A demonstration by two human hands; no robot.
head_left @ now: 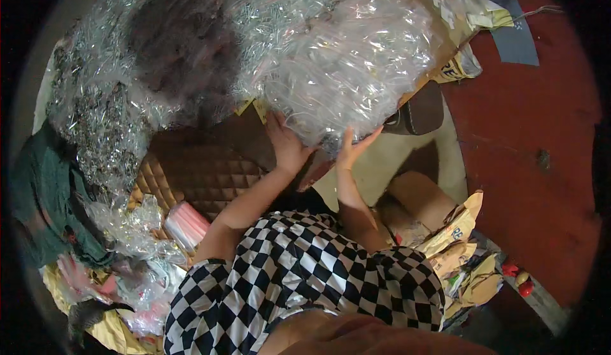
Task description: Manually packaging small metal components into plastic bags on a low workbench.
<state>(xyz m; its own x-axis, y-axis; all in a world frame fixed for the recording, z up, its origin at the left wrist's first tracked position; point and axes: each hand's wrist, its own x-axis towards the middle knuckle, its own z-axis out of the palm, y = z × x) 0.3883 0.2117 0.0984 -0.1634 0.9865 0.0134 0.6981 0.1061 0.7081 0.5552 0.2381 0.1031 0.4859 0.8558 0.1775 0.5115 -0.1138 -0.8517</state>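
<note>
A large bundle of clear, shiny plastic pieces point(356, 62) fills the upper middle, in front of my hands. My left hand point(289, 145) is at its near edge, with the fingertips partly hidden against the plastic. Close by on the right, my right hand point(353, 151) cups the bundle's lower edge, thumb up and fingers reaching out to the right. Between them the two hands hold the bundle. Below my left hand lies brown quilted material point(203, 180).
Glittering clear plastic point(95, 100) heaps up at left, beside a dark hair-like mass point(184, 43). Green cloth point(51, 208) and a pink-white roll point(188, 224) lie at lower left. Yellow-brown paper packaging point(458, 234) and cardboard point(423, 199) are right, near the red floor point(528, 157).
</note>
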